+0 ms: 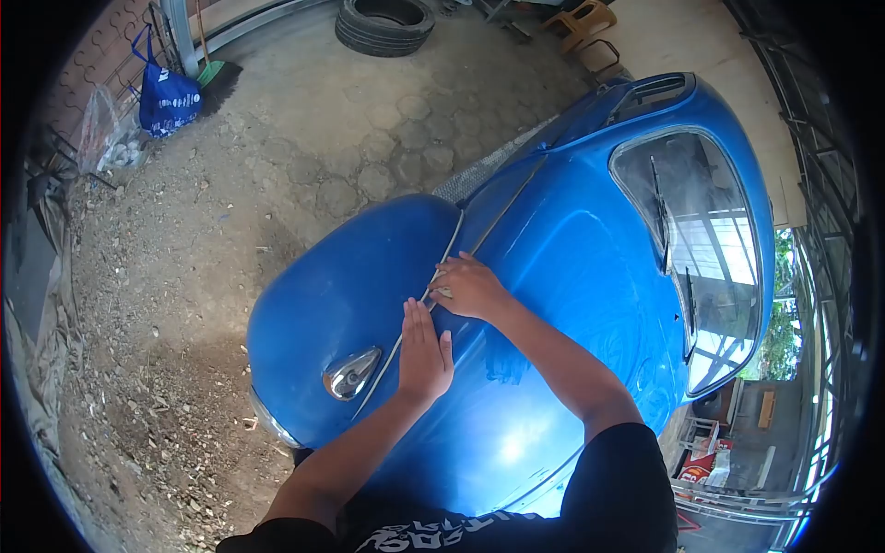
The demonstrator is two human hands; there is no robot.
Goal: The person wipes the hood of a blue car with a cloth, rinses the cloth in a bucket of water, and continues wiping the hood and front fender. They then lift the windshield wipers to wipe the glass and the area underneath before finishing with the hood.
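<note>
A blue car with a rounded front fender (355, 258) and a curved hood (581, 267) fills the middle of the head view. A thin pale strip (392, 355) runs along the seam between fender and hood. My left hand (426, 355) lies flat on this seam, fingers stretched out and thumb apart. Just beyond it, my right hand (470, 288) rests on the same seam with its fingers curled in. A small pale spot shows at those fingers, too small to name. On the fender, a chrome lamp housing (351, 374) sits left of my left hand.
The windshield (687, 240) with its wipers is at the right. A loose tire (384, 26) lies on the paved floor behind the car. A blue bag (169, 100) and a green broom (211, 72) stand at the upper left. Gravelly ground (157, 369) borders the fender.
</note>
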